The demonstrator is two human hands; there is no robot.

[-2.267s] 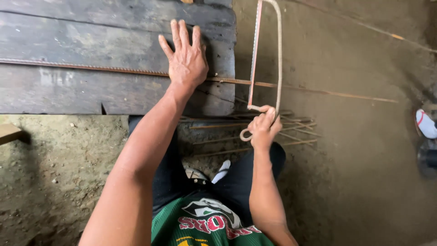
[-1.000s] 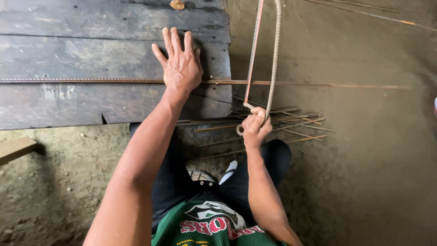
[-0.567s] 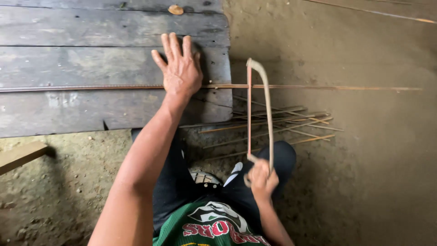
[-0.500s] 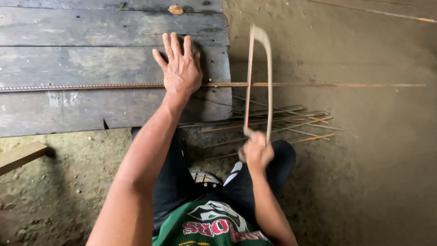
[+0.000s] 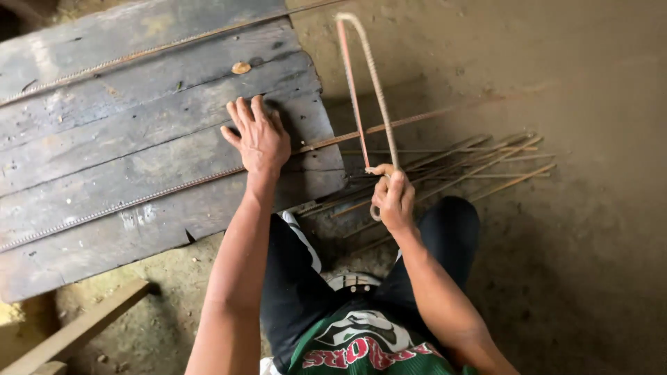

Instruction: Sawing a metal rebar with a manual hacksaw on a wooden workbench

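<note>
Right hand (image 5: 393,200) clamped on handle of hacksaw (image 5: 367,83) — blade crosses steel rod (image 5: 174,186) just past bench edge. Left hand (image 5: 260,139) flat, fingers spread, pressing rod onto plank bench (image 5: 104,132). Bundle of cut rods (image 5: 472,163) on dirt floor, beside right hand. No containers seen.

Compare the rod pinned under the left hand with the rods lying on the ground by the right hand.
The long rod lies alone across the wooden platform, pressed down by the left hand; the loose rods lie bundled on the dirt, untouched. The long rod juts past the platform edge and crosses the hacksaw held by the right hand; the loose rods look shorter and fan apart. Both are thin, rusty-brown metal.
</note>
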